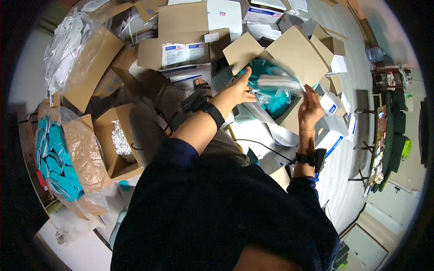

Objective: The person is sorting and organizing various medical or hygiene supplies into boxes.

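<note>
My right hand (310,108) is closed on one end of a clear plastic packet (280,82), which is smeared by motion; its contents cannot be made out. The packet hangs over an open cardboard box (298,52) holding teal pieces (276,106) in clear plastic. At the box's left side, my left hand (239,90) has its fingers spread and holds nothing; whether its fingertips touch the teal pieces cannot be told.
Another open box (183,34) with white-and-blue packs (185,53) stands ahead. To the left are a clear bag of teal pieces (56,156), a box with crumpled silvery wrap (121,140) and a bag of white pieces (68,47). White-and-blue cartons (332,135) lie at right. A black cable (264,147) runs nearby.
</note>
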The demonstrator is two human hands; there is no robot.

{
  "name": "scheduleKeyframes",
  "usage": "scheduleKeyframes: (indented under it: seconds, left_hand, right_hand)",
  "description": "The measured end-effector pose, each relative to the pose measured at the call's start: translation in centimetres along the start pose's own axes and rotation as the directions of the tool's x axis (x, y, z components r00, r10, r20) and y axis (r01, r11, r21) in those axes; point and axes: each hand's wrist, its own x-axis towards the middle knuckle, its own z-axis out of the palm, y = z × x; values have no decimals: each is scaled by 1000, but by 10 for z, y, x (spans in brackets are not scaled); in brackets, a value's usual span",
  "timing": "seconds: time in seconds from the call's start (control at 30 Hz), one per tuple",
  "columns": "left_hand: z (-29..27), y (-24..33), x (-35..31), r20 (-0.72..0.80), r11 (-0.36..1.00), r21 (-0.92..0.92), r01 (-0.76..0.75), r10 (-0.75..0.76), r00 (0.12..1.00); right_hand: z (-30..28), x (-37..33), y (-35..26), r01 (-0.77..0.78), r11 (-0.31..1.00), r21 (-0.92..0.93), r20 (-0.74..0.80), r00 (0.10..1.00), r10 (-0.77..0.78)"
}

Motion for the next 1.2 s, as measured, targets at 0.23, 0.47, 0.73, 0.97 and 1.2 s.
scheduleKeyframes:
  seconds: [0.23, 0.47, 0.73, 0.97, 1.2]
  left_hand:
    - [-5, -3, 3, 31, 999, 27, -38, 37, 999]
    - [-5, -9, 1, 77, 955, 262, -139, 123, 989]
    - [12, -15, -9, 178, 222, 924, -312, 473, 863]
    - [-14, -27, 12, 213, 42, 951, -307, 629, 748]
    - [-13, -17, 16, 234, -44, 934, -355, 825, 514]
  right_hand:
    - [-15, -7, 14, -138, 920, 367, -118, 974, 193]
    - [-35, -8, 20, -493, 733, 468, -13, 826, 564]
    - [-46, -13, 32, -472, 558, 683, -91, 703, 706]
    - [-33, -31, 42, -579, 557, 596, 18, 703, 711]
    - [-47, -33, 62, -563, 364, 742, 71, 606, 792]
